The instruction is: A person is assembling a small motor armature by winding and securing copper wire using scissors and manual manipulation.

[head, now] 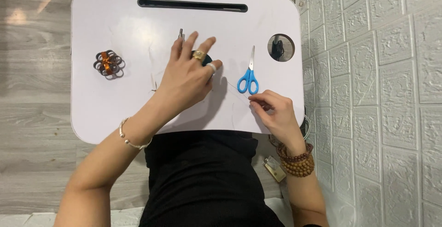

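The left hand (189, 77) is pressing, fingers spread, on a dark object (202, 59) mid-worktop (106, 112); the right hand (274, 112) is pinching thin thread (235, 88) near the front edge, beside blue scissors (248, 75).

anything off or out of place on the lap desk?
Nothing stands out. The blue-handled scissors lie closed on the white lap desk, the ring-cluster piece sits apart at its left, and a thin thread runs between the left hand and the right hand. No spills or damage.

We see a bright, even scene, sharp across most of the frame. The white table (115, 112) reflects soft light without harsh glare, and faint shadows fall just right of the left hand (186, 77). A pale sheen marks the floor (27, 19) at upper left.
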